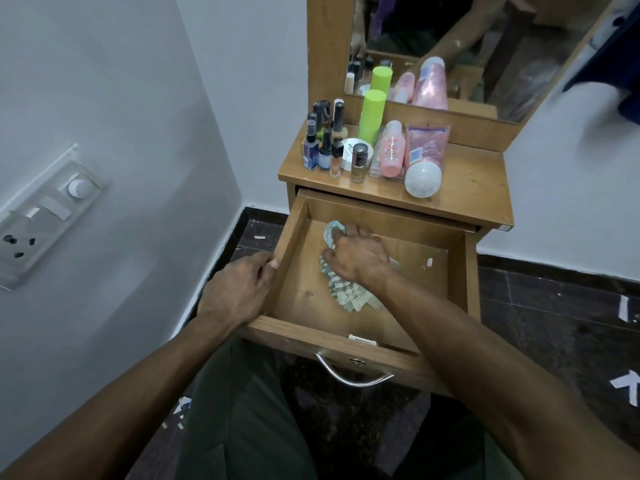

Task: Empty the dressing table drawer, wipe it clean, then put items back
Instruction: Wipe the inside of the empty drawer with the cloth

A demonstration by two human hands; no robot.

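Drawer [460, 271]: pulled out of the dressing table toward me, its wooden bottom bare except for my cloth and a small white fleck at 3 o'clock.
Cloth [346, 292]: pale, patterned and crumpled, it lies on the drawer bottom near the middle.
Right hand [356, 258]: my grip is closed on the cloth, fingers curled into the bunched top part, palm down on it; the loose end of the cloth spreads out toward 6 o'clock under my wrist.
Left hand [239, 289]: my grip is around the left wall of the drawer at 9 o'clock, thumb on the rim, fingers curled on the outside.
Handle [349, 375]: metal bow on the drawer front, at 6 o'clock.
Surface [478, 188]: the top above the drawer, at 12 o'clock, carries the toiletries: small dark bottles [325, 143] at the left, a green can [371, 114], a pink bottle [392, 150], a pink tube [424, 157] with white cap.
Mirror [467, 46]: behind them, it reflects the same bottles.
Wall switchboard [45, 216]: at 9 o'clock, well apart.
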